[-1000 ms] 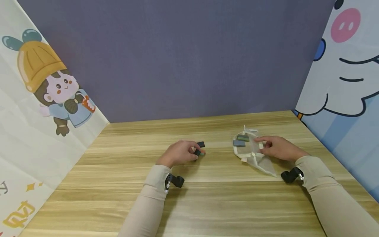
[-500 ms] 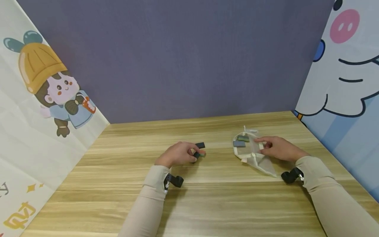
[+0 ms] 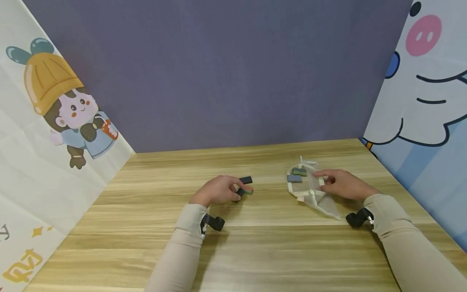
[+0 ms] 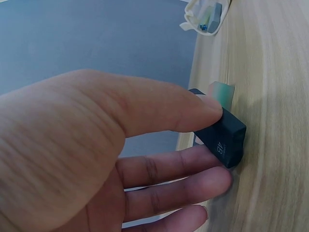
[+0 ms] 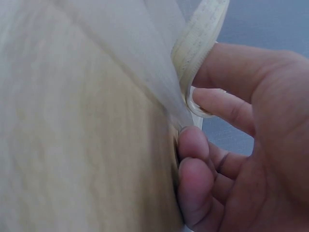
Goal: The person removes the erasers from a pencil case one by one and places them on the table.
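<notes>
My left hand point(image 3: 219, 190) pinches a black eraser point(image 4: 227, 140) marked 4B between thumb and fingers, tilted close over the table. Just past the fingertips lies a red and green eraser point(image 3: 249, 190). Behind that is a second black eraser point(image 3: 246, 179), partly covered by the index finger. My right hand point(image 3: 341, 184) grips the side of a white translucent pouch point(image 3: 322, 200), thumb and fingers on its pale zipper edge point(image 5: 193, 53). At the pouch's mouth are a grey-blue eraser point(image 3: 294, 179) and a green and dark one point(image 3: 300, 172).
A wooden table point(image 3: 255, 255) lies under both hands. The grey-purple panel point(image 3: 219, 81) rises along its back edge. Cartoon-printed sheets point(image 3: 430, 113) flank it on both sides. Each wrist carries a black strapped camera point(image 3: 213, 222).
My left hand has shifted slightly left and toward me, and the black eraser in its fingers has turned more upright in the head view. The right hand and pouch stay nearly still.
</notes>
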